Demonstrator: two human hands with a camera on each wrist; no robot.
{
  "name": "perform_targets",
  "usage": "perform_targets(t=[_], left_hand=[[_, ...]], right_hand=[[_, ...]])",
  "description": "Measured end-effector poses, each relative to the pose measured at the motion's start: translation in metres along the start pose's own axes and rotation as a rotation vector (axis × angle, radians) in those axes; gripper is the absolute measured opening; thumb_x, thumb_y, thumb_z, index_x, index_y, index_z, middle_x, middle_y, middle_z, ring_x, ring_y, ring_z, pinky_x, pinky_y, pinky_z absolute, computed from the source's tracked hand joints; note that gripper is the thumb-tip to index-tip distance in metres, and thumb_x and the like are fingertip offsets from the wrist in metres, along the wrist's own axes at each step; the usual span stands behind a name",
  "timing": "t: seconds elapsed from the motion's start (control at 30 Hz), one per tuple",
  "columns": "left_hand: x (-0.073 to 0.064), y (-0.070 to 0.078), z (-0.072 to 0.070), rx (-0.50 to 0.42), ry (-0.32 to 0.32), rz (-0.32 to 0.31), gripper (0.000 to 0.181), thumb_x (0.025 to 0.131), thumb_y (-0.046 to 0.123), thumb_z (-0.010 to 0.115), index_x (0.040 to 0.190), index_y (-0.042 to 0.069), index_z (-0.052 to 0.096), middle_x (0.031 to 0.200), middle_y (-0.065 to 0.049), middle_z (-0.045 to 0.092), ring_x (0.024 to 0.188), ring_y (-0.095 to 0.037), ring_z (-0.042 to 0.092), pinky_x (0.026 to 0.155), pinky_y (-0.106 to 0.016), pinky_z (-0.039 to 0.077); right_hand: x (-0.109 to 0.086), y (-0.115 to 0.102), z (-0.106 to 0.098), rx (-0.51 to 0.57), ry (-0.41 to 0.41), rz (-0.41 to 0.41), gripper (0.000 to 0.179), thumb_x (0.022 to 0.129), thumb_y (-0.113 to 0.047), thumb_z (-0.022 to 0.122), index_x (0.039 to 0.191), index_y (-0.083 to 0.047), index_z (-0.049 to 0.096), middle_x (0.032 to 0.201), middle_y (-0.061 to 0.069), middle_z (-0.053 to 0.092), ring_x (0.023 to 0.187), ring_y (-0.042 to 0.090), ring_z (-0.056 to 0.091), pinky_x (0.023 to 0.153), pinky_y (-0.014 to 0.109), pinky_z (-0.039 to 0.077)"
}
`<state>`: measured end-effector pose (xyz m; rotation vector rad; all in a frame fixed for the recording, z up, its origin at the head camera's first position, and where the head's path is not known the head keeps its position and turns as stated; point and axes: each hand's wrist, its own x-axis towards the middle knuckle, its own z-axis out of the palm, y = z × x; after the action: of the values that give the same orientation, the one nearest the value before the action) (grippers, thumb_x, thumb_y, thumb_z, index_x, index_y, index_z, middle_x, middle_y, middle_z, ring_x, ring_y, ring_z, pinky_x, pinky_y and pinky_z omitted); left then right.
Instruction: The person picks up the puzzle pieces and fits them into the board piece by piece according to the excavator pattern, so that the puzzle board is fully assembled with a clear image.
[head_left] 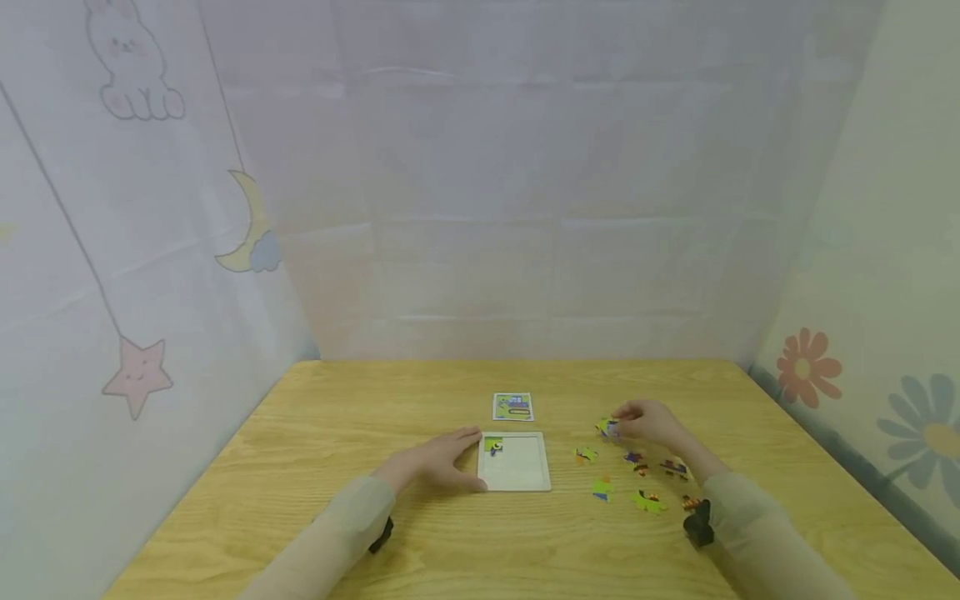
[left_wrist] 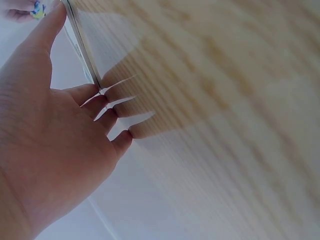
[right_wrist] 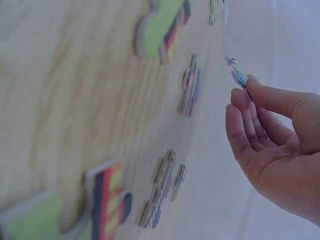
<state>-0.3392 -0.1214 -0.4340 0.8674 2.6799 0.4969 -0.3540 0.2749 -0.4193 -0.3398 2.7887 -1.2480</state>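
A white square puzzle tray (head_left: 521,471) lies on the table, with one green puzzle piece (head_left: 492,447) in its upper left corner. My left hand (head_left: 442,460) rests at the tray's left side, fingers and thumb extended, the thumb near the lower corner. In the left wrist view its fingertips (left_wrist: 122,140) touch the table beside the tray's edge. Right of the tray, my right hand (head_left: 652,423) pinches a green and blue jigsaw piece (right_wrist: 239,77) between thumb and fingers, raised from the table in the right wrist view.
Several loose pieces lie right of the tray, among them a green one (head_left: 648,501), a dark one (head_left: 673,468) and a green-orange one (head_left: 586,455). Behind the tray is a small picture card (head_left: 513,407). Printed cloth (head_left: 465,208) hangs around the wooden table (head_left: 360,417).
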Motion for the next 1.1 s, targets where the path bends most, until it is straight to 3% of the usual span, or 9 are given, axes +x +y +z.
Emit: perform_targets(t=[0.33, 0.67, 0.9, 1.1], left_hand=[[-0.007, -0.001, 0.0, -0.016, 0.016, 0.016, 0.092, 0.082, 0.053, 0.065, 0.149, 0.005, 0.023, 0.156, -0.011, 0.021, 0.143, -0.029, 0.021, 0.116, -0.046, 0.022], [-0.006, 0.005, -0.002, 0.008, 0.006, -0.024, 0.087, 0.083, 0.057, 0.062, 0.149, 0.014, 0.026, 0.157, -0.005, 0.02, 0.143, -0.027, 0.021, 0.116, -0.046, 0.023], [-0.002, 0.009, -0.006, 0.018, 0.006, -0.022, 0.088, 0.082, 0.057, 0.062, 0.149, 0.013, 0.026, 0.157, -0.004, 0.019, 0.144, -0.026, 0.019, 0.116, -0.044, 0.022], [-0.01, 0.008, -0.004, 0.001, 0.008, -0.052, 0.09, 0.081, 0.058, 0.063, 0.149, 0.012, 0.025, 0.157, -0.004, 0.02, 0.144, -0.023, 0.02, 0.117, -0.042, 0.022]], right_hand=[[0.006, -0.019, 0.013, 0.059, 0.009, -0.026, 0.031, 0.09, -0.022, 0.064, 0.112, -0.001, 0.062, 0.099, 0.011, 0.065, 0.084, 0.021, 0.064, 0.078, 0.042, 0.056], [0.006, -0.03, 0.018, 0.091, 0.005, -0.039, 0.031, 0.091, -0.025, 0.063, 0.107, 0.001, 0.062, 0.092, 0.011, 0.067, 0.085, 0.032, 0.063, 0.077, 0.043, 0.055], [0.012, -0.04, 0.02, 0.105, 0.0, -0.023, 0.03, 0.091, -0.027, 0.062, 0.105, -0.001, 0.063, 0.089, 0.008, 0.066, 0.087, 0.033, 0.062, 0.08, 0.043, 0.054], [0.016, -0.052, 0.037, 0.124, -0.026, -0.05, 0.026, 0.09, -0.025, 0.063, 0.104, -0.003, 0.065, 0.089, 0.009, 0.067, 0.088, 0.035, 0.062, 0.08, 0.045, 0.055]])
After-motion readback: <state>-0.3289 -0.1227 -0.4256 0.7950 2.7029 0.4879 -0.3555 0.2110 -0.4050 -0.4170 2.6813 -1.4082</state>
